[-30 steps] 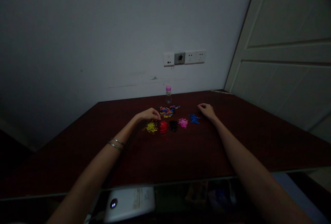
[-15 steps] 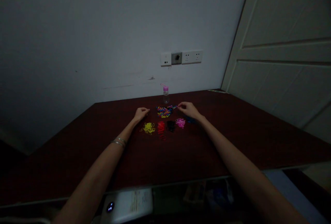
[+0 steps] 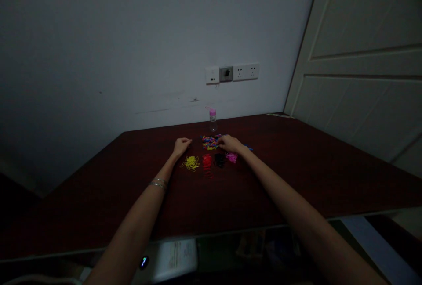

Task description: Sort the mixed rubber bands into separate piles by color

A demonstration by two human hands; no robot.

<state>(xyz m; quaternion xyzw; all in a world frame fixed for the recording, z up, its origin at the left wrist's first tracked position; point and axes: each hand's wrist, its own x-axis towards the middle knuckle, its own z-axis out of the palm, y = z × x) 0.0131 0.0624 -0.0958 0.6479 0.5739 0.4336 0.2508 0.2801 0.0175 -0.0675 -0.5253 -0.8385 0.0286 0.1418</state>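
A mixed pile of small coloured rubber bands [image 3: 209, 142] lies on the dark red table. My right hand [image 3: 230, 143] reaches over its right side, fingertips bent down into the bands; whatever they pinch is too small to make out. To the left of the pile my left hand [image 3: 182, 146] rests with fingers drawn together, and what they may hold cannot be seen. Nearer me are single-colour heaps: yellow rubber bands [image 3: 190, 163], red rubber bands [image 3: 207, 162], black rubber bands [image 3: 219, 159] and pink rubber bands [image 3: 231, 157]. Blue bands [image 3: 249, 147] show partly behind my right wrist.
Behind the pile stands a clear bottle [image 3: 213, 124] with a pink cap. Sockets [image 3: 245, 72] are on the wall, and a pale panelled door [image 3: 359, 100] is at the right. Below the table's front edge lies a white device [image 3: 174, 258] with a lit display.
My right hand has moved left from beside the mixed pile onto it, uncovering some of the blue bands. My left hand has stayed nearly in place. The view has shifted slightly.
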